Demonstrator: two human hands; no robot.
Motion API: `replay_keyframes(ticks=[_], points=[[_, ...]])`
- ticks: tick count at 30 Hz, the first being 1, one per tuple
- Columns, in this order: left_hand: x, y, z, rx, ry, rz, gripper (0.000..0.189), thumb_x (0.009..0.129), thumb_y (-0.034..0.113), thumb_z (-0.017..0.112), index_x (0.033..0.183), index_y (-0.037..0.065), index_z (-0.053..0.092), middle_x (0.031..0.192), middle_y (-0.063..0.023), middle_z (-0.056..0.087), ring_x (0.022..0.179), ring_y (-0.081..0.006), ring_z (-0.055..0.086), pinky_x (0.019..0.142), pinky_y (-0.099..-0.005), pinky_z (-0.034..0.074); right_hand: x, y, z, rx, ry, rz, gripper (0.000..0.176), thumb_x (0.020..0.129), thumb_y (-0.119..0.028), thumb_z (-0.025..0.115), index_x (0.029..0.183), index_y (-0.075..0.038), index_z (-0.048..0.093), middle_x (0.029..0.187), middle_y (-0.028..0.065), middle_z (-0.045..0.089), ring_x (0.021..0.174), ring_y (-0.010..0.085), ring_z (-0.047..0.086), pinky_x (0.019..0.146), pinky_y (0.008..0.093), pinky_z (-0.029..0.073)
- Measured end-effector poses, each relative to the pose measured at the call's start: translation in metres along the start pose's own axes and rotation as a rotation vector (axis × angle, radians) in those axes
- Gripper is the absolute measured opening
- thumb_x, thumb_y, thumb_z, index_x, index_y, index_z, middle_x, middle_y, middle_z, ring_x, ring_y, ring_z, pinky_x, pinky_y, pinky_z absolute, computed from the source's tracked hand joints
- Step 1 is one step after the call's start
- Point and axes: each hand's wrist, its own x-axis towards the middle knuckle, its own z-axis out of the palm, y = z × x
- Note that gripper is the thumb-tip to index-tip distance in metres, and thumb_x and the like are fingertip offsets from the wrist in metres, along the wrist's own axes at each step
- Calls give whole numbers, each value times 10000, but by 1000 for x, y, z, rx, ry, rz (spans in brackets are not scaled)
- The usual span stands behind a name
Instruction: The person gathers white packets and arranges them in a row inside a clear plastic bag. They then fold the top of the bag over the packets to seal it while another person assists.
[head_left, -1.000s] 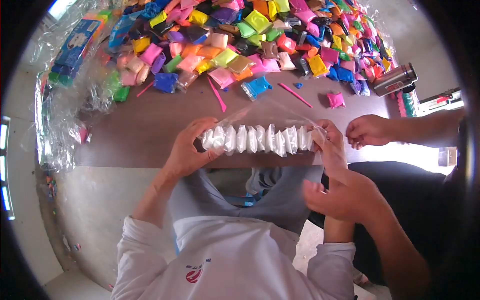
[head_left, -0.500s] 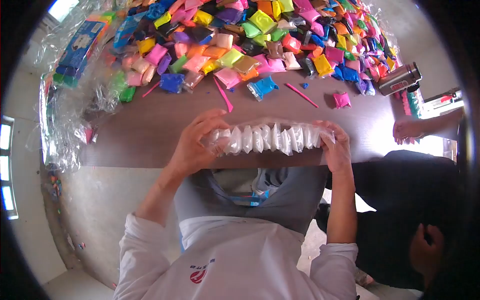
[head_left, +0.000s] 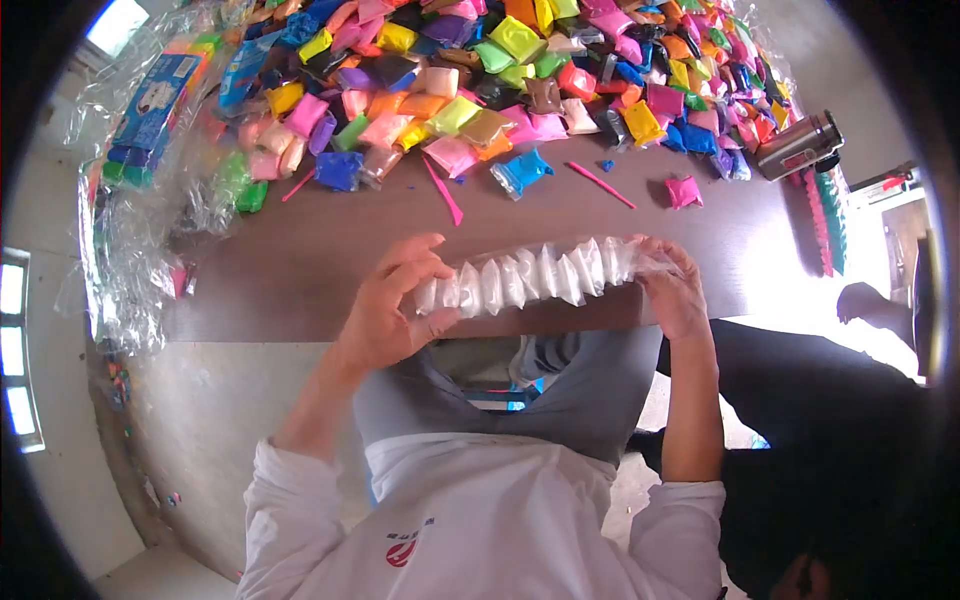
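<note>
A row of white packets in a clear plastic bag (head_left: 530,278) is stretched between my two hands, just above the table's near edge. My left hand (head_left: 398,305) is closed around the left end, fingers on top and thumb below. At the other end my right hand (head_left: 670,280) grips the loose clear plastic. The packets stand side by side like a strip. Beyond them on the table lie a blue packet (head_left: 522,175), a small pink packet (head_left: 683,192) and thin pink sticks (head_left: 602,186).
A large heap of colourful packets (head_left: 480,110) covers the far side of the table (head_left: 330,270). Crumpled clear plastic (head_left: 130,260) and a blue box (head_left: 155,110) lie at the left. A metal flask (head_left: 800,146) rests at the right. Another person's hand (head_left: 870,303) is near the right edge.
The bag's left end has dipped slightly, and my left hand has shifted a little lower with it. The other person's hand at the right has moved away from the table, right and downward.
</note>
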Motion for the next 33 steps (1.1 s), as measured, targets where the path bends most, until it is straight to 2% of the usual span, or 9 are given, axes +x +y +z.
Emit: replay_keyframes(ticks=[1, 8, 14, 20, 22, 26, 28, 31, 33], points=[[-3, -3, 1, -2, -5, 48, 363, 709, 115, 802, 1021, 49, 627, 1245, -196, 564, 1134, -336, 569, 908, -385, 477, 1, 2, -1, 15, 12, 23, 135, 866, -51, 661, 999, -59, 644, 1147, 63, 627, 962, 123, 591, 825, 241, 473], [-10, -15, 9, -2, 39, 39, 351, 732, 151, 803, 1016, 47, 625, 1221, -191, 580, 1106, -341, 587, 901, -383, 486, 1, -4, 5, 64, 25, 56, 149, 838, -59, 694, 981, -59, 651, 1164, 59, 609, 963, 127, 587, 850, 245, 464], [-12, -22, 10, 29, 88, 20, 277, 756, 158, 788, 936, 42, 613, 1180, -171, 605, 1077, -327, 605, 876, -384, 502, 1, 1, 6, 68, -17, -21, 154, 819, -39, 703, 966, -50, 661, 1160, 65, 606, 986, 141, 581, 885, 261, 448], [-16, -21, 13, 55, 121, 50, 211, 796, 144, 760, 881, 46, 594, 1130, -145, 625, 958, -282, 636, 754, -350, 531, 6, 9, -1, 103, -96, -72, 121, 821, -33, 684, 937, -52, 657, 1161, 70, 602, 978, 130, 574, 884, 258, 439], [-18, -19, 14, 3, 105, -35, 208, 800, 147, 758, 878, 45, 594, 1121, -144, 629, 912, -273, 641, 715, -341, 533, 7, 9, 0, 95, -110, -79, 125, 811, -29, 681, 929, -53, 649, 1160, 68, 599, 974, 125, 570, 873, 254, 438], [-16, -22, 15, 85, 115, 58, 224, 808, 162, 754, 895, 43, 586, 1126, -146, 628, 912, -276, 647, 717, -351, 535, 7, 9, 0, 123, -118, -81, 143, 794, -28, 689, 925, -58, 642, 1182, 65, 584, 979, 119, 560, 879, 250, 428], [-16, -23, 14, 112, 99, 105, 248, 812, 172, 748, 929, 44, 571, 1139, -152, 622, 930, -299, 643, 729, -368, 537, 6, 10, -2, 16, -123, -118, 139, 783, -21, 691, 895, -69, 623, 1191, 55, 568, 986, 107, 544, 889, 243, 412], [-17, -17, 10, 122, 46, 77, 263, 820, 175, 747, 935, 33, 558, 1193, -183, 606, 1026, -324, 630, 810, -364, 519, 5, 6, -1, -127, -109, -109, 140, 778, -16, 694, 859, -78, 599, 1190, 46, 556, 985, 94, 526, 892, 240, 399], [-18, -16, 9, 123, 37, 86, 270, 812, 175, 747, 946, 39, 557, 1178, -177, 607, 1000, -339, 630, 793, -382, 527, 5, 5, 0, -142, -108, -125, 144, 778, -7, 691, 846, -81, 588, 1178, 44, 559, 967, 91, 523, 886, 237, 397]])
